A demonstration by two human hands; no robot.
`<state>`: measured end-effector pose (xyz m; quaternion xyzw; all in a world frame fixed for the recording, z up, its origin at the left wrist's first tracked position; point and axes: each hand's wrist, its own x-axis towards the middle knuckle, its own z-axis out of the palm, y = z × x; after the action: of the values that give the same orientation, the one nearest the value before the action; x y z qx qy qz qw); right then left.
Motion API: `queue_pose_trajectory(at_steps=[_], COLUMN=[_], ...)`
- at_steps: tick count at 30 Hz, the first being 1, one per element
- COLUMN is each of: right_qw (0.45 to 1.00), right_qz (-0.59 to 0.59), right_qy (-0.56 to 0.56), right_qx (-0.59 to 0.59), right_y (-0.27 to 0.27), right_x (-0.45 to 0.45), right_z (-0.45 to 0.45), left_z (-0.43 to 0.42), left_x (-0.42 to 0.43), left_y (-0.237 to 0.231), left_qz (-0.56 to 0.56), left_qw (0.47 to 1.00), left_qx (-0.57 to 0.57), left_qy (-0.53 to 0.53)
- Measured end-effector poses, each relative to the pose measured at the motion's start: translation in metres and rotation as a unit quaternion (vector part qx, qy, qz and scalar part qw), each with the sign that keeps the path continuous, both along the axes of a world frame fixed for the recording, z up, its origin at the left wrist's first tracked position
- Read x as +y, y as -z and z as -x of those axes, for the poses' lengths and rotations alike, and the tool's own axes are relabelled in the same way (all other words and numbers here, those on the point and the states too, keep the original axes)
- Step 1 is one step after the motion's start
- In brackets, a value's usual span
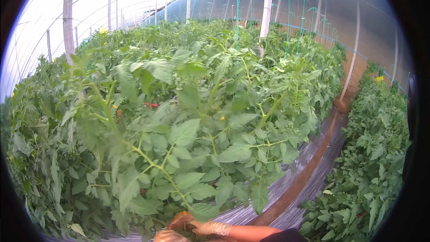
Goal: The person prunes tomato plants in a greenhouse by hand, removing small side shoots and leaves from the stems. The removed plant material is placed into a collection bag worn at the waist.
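Note:
Tomato plants [201, 148] with long green stems and broad leaves fill the middle in front of me. My right hand [205, 227], in a pale thin glove, reaches in from the lower right at the bottom edge, low by the plants' base. Its fingers touch or lie beside a brown and orange thing [181, 220], possibly a shoe; leaves partly cover that spot. A blurred pale shape, apparently my left hand [171, 236], is cut off by the bottom edge. What either hand holds is hidden.
Silvery plastic mulch [285, 188] flanks a strip of bare soil [302, 181] on the right. Beyond it grows another plant row [373, 154]. Posts [267, 3] and green strings [237, 13] rise among the plants. A plastic film wall [339, 10] closes the right side.

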<state>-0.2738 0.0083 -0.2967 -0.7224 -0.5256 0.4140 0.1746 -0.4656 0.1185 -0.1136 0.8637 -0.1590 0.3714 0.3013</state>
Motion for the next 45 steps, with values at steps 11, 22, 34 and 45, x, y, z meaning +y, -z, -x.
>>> queue_pose_trajectory(at_steps=[11,22,34,45], right_qw=[0.974,0.972,0.970,0.949], right_qz=[-0.125,0.000,-0.028,-0.098], right_qy=[-0.158,-0.145,-0.204,-0.086], right_qx=[0.099,0.185,0.132,0.287], right_y=[-0.055,0.007,0.002,0.051], right_x=[-0.061,-0.099,-0.105,-0.111], right_z=[-0.120,-0.170,-0.199,-0.206], left_z=[-0.256,-0.411,-0.427,-0.403], left_x=[-0.030,0.080,0.123,0.125], left_y=[-0.139,-0.138,-0.105,-0.082], left_qz=[0.114,-0.046,-0.088,-0.109], left_qw=[0.979,0.764,0.695,0.768], left_qx=[0.012,0.428,0.533,0.518], left_qy=[-0.171,-0.481,-0.474,-0.361])
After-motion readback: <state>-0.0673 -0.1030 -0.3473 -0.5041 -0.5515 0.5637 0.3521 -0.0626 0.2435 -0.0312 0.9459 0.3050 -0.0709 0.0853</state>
